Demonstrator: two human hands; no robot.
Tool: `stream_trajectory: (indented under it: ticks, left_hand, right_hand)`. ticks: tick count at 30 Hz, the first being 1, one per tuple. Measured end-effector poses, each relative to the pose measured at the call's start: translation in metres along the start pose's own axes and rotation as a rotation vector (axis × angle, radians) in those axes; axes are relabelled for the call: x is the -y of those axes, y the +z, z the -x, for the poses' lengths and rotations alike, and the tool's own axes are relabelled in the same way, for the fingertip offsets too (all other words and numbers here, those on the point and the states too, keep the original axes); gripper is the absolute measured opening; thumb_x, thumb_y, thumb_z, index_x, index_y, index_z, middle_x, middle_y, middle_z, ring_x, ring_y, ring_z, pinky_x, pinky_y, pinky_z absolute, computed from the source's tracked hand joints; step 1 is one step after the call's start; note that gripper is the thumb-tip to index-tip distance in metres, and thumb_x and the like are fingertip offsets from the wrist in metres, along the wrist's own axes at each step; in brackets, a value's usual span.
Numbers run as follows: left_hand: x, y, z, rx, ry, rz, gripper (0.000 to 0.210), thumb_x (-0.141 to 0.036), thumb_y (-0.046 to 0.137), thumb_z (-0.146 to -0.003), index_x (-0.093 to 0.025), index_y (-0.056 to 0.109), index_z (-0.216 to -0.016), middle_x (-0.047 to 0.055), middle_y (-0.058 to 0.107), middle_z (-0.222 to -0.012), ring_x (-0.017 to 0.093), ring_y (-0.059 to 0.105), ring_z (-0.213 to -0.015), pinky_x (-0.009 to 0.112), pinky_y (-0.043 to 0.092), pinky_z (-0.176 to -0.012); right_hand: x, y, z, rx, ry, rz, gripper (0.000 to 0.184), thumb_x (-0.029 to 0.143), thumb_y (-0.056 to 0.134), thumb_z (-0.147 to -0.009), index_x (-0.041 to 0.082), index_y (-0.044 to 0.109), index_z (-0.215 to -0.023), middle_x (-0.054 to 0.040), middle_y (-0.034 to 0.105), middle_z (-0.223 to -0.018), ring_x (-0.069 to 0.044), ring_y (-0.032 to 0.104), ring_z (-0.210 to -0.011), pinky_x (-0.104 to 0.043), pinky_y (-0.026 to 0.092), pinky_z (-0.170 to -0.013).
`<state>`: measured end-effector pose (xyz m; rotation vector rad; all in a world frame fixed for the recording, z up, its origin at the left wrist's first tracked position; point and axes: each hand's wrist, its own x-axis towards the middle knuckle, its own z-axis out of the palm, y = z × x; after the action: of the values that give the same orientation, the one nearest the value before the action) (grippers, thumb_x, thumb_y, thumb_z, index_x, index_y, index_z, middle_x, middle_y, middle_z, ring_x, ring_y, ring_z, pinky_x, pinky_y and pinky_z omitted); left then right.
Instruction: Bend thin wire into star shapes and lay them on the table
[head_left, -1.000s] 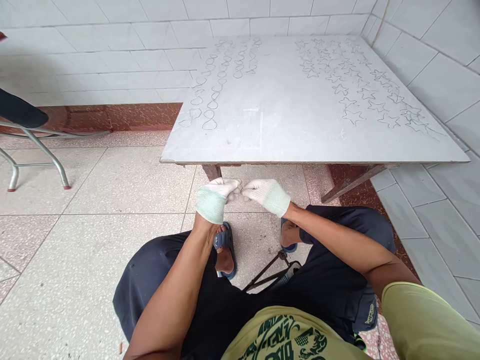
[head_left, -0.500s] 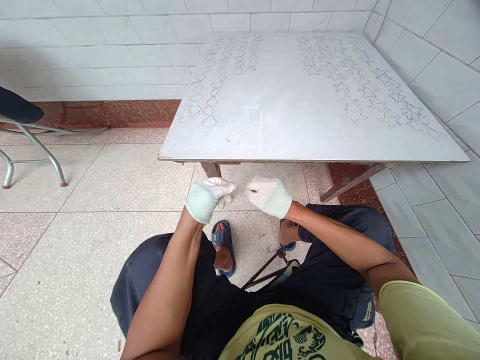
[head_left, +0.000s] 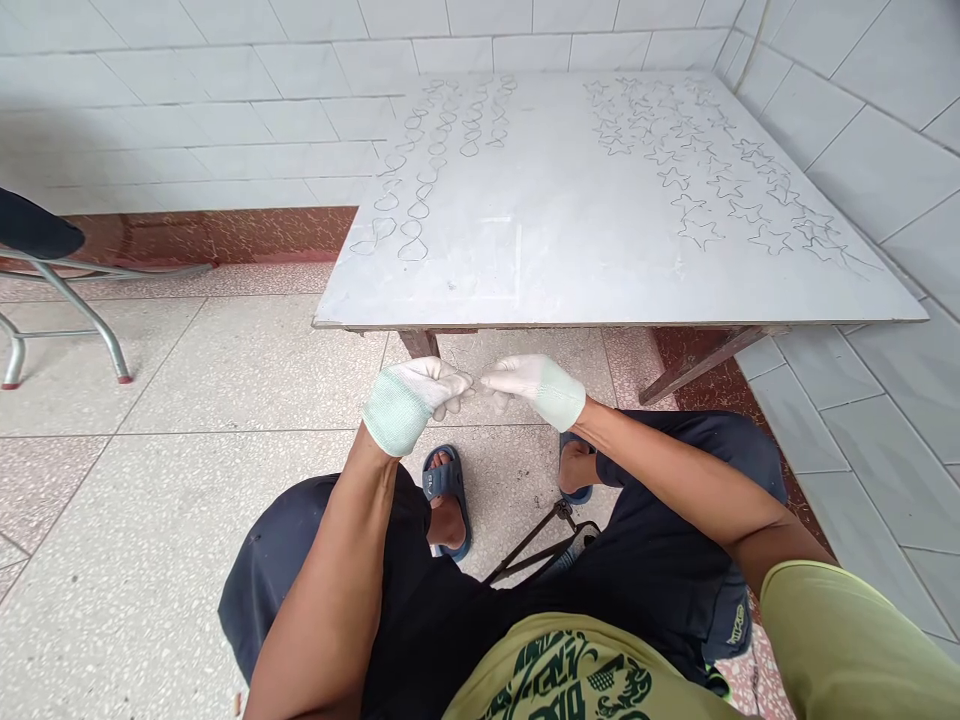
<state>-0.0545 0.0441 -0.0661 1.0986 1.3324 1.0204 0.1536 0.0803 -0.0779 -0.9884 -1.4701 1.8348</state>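
My left hand (head_left: 433,386) and my right hand (head_left: 517,382), both in white gloves with pale green cuffs, meet almost fingertip to fingertip just in front of the table edge. Between them is a thin bent wire (head_left: 475,378), very faint against the speckled floor. The left thumb and fingers are pinched on it. My right fingers are also pressed together at the wire; their exact grip is partly hidden. On the white table (head_left: 570,285) lie rows of looped wire shapes (head_left: 413,240) at the left and many wire stars (head_left: 702,232) at the right.
Tiled walls border the table at the back and right. A wooden table leg (head_left: 694,365) slants below the tabletop. A metal-legged stool (head_left: 90,320) stands at the far left. Between my feet is a black folding frame (head_left: 536,545).
My right hand has turned, its fingers now straighter and reaching toward the left fingertips. The left hand has barely moved. The view has shifted slightly; the wire shapes on the table look unchanged.
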Motion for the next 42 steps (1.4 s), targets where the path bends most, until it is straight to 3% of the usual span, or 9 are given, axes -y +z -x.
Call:
stream_trajectory:
  ticks: [7,12,17,25,28,31,34,38,42]
  left_hand:
    - [0.002,0.010,-0.001,-0.007,0.015,-0.019,0.037,-0.049,0.091,-0.068,-0.017,0.073,-0.064,0.008,0.070,-0.058,0.011,0.051,-0.043,0.023,0.029,-0.040]
    - [-0.003,0.023,0.001,0.033,0.036,0.200,0.045,-0.053,0.094,-0.066,-0.019,0.068,-0.055,0.003,0.057,-0.045,0.018,0.063,-0.053,0.031,0.053,-0.058]
    - [-0.004,0.029,-0.001,0.103,0.059,0.274,0.049,-0.055,0.092,-0.070,-0.019,0.066,-0.049,0.002,0.050,-0.042,0.021,0.067,-0.060,0.035,0.058,-0.070]
    - [0.011,0.037,-0.005,0.170,0.068,0.418,0.052,-0.054,0.089,-0.076,-0.021,0.063,-0.046,0.001,0.046,-0.044,0.019,0.065,-0.064,0.033,0.057,-0.072]
    - [0.011,0.039,-0.005,0.149,0.030,0.359,0.050,-0.060,0.088,-0.073,-0.021,0.064,-0.052,0.002,0.051,-0.044,0.019,0.061,-0.056,0.035,0.055,-0.065]
    - [0.005,0.035,-0.001,-0.008,0.051,0.164,0.042,-0.058,0.090,-0.070,-0.018,0.074,-0.072,0.004,0.067,-0.058,0.017,0.060,-0.054,0.032,0.049,-0.059]
    - [0.002,0.026,0.003,-0.161,0.131,0.047,0.046,-0.054,0.087,-0.077,-0.018,0.081,-0.105,0.007,0.079,-0.085,0.021,0.071,-0.072,0.031,0.050,-0.065]
    - [0.004,0.019,0.000,-0.149,0.174,0.163,0.058,-0.063,0.079,-0.083,-0.018,0.079,-0.120,0.012,0.080,-0.107,0.023,0.074,-0.087,0.031,0.054,-0.073]
    - [0.003,0.022,-0.003,-0.127,0.118,0.231,0.055,-0.057,0.085,-0.079,-0.015,0.080,-0.114,0.008,0.078,-0.091,0.016,0.066,-0.070,0.027,0.050,-0.062]
  right_hand:
    - [0.011,0.005,0.006,-0.184,-0.019,0.331,0.031,0.037,0.076,-0.083,0.022,0.064,-0.059,0.0019,0.066,-0.058,-0.014,0.061,-0.062,-0.026,0.044,-0.062]
    - [0.013,0.005,0.008,-0.316,-0.135,0.529,0.032,0.036,0.069,-0.090,0.022,0.065,-0.061,0.0020,0.068,-0.065,-0.014,0.060,-0.067,-0.028,0.042,-0.066]
    - [0.015,-0.001,0.007,-0.273,-0.197,0.415,0.016,0.030,0.068,-0.090,0.023,0.076,-0.078,0.0003,0.079,-0.089,-0.017,0.070,-0.087,-0.028,0.049,-0.079]
    - [0.009,-0.005,0.007,-0.259,-0.220,0.279,0.019,0.030,0.066,-0.086,0.022,0.072,-0.070,0.0018,0.075,-0.075,-0.015,0.067,-0.075,-0.027,0.049,-0.074]
    - [0.010,-0.007,0.007,-0.268,-0.209,0.268,0.020,0.033,0.065,-0.087,0.022,0.071,-0.071,0.0011,0.075,-0.076,-0.016,0.068,-0.076,-0.028,0.050,-0.075]
    - [0.015,-0.011,0.006,-0.306,-0.219,0.344,0.020,0.032,0.065,-0.087,0.022,0.070,-0.070,0.0008,0.074,-0.075,-0.017,0.068,-0.076,-0.029,0.049,-0.077]
    - [0.024,-0.013,0.007,-0.352,-0.223,0.477,0.020,0.027,0.065,-0.087,0.022,0.068,-0.068,0.0011,0.072,-0.073,-0.017,0.066,-0.075,-0.030,0.047,-0.077]
    - [0.032,-0.007,0.012,-0.311,-0.204,0.581,0.022,0.025,0.066,-0.088,0.021,0.066,-0.065,0.0013,0.071,-0.072,-0.017,0.066,-0.074,-0.029,0.045,-0.075]
    - [0.029,0.002,0.019,-0.228,-0.205,0.566,0.020,0.026,0.069,-0.087,0.021,0.070,-0.068,0.0013,0.073,-0.074,-0.015,0.065,-0.072,-0.028,0.045,-0.071]
